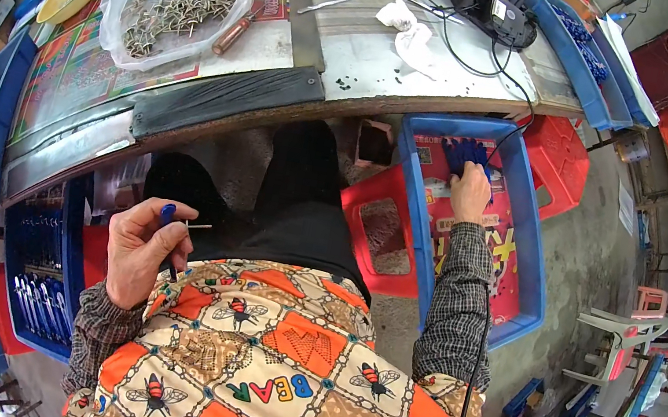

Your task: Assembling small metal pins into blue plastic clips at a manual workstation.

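Observation:
My left hand (141, 250) is raised over my lap, thumb and fingers pinched on a small blue-handled piece (168, 214). A thin metal pin (199, 226) sticks out past the fingertips; whether it belongs to that piece I cannot tell. My right hand (469, 195) reaches down into a blue plastic tray (533, 284) at my right. Its fingers are curled onto a bunch of slim dark-blue pieces (462, 153) at the tray's far end, and the fingertips are partly hidden. Red printed sheet (505, 294) lines the tray's bottom.
On the workbench (358, 70) lie a clear bag (178, 2) of metal parts, a screwdriver (235, 36) and crumpled white tissue (413, 39). Red stools (384, 226) stand under and beside the tray. Blue crates (42, 264) are at my left. A black cable (469, 393) hangs across my right forearm.

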Tool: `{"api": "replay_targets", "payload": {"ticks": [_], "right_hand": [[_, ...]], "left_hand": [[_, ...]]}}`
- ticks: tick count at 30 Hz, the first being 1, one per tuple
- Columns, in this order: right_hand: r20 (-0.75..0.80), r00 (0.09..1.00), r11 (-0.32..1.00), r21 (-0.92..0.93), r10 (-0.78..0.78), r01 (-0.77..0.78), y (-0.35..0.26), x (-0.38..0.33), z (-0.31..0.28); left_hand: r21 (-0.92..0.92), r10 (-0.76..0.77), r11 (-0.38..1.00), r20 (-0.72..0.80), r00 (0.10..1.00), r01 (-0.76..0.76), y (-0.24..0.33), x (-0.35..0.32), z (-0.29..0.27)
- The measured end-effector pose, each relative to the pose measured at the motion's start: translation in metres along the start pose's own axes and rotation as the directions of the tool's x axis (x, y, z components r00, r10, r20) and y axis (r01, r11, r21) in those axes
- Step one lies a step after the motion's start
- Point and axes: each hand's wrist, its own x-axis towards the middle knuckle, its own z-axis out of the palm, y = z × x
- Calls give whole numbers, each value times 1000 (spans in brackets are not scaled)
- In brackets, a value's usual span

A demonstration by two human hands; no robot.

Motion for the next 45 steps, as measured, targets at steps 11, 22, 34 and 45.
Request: {"api": "replay_targets", "payload": {"ticks": [11, 22, 34, 45], "right_hand": [[8, 1000, 1000, 28, -1, 0, -3, -1, 7], [92, 996, 999, -36, -21, 25, -9, 15, 15], [64, 997, 996, 73, 42, -47, -13, 15, -20], [283, 959, 347, 901, -18, -260, -113, 18, -141]], "left_hand": [[12, -15, 1000, -18, 1000, 16, -3, 1, 1], [-13, -59, 998, -5, 998, 59, -1, 0, -1], [-6, -46, 999, -19, 999, 46, 0, 4, -2], [-18, -50, 999, 30, 998, 51, 12, 12, 0]]}}
